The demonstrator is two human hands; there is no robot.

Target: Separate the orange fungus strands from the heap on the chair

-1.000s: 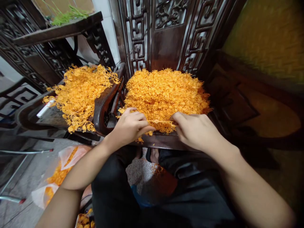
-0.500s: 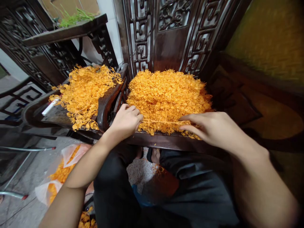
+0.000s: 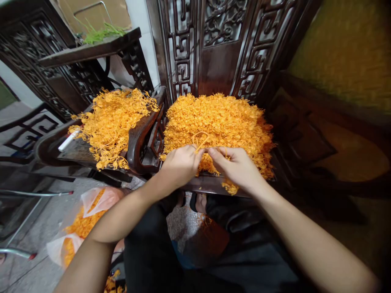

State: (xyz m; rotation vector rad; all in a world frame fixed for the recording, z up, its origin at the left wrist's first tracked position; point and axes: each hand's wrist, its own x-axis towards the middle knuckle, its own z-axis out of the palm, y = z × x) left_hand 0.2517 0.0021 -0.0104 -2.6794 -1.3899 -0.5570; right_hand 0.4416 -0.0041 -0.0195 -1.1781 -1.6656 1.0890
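A large heap of orange knotted strings (image 3: pixel 214 118) covers the seat of a dark carved wooden chair. Over its front edge, my left hand (image 3: pixel 182 163) is closed on an orange string (image 3: pixel 200 139), which loops up above the fingers. My right hand (image 3: pixel 234 165) meets it fingertip to fingertip, pinching the same string, and a small orange tuft (image 3: pixel 230 187) hangs below it. The exact grip between the fingertips is hidden. A looser orange pile (image 3: pixel 114 126) lies to the left, beyond the chair's armrest (image 3: pixel 139 142).
Plastic bags (image 3: pixel 99 201) with orange pieces stand on the floor at the left, near metal legs (image 3: pixel 18 253). A white stick-like object (image 3: pixel 69 140) lies beside the left pile. Green stems (image 3: pixel 105 33) rest on a raised wooden shelf (image 3: pixel 88 52).
My right hand has moved left and its open fingers have closed at the string beside my left hand. My left hand has shifted slightly right, and the stretched string now forms a loop.
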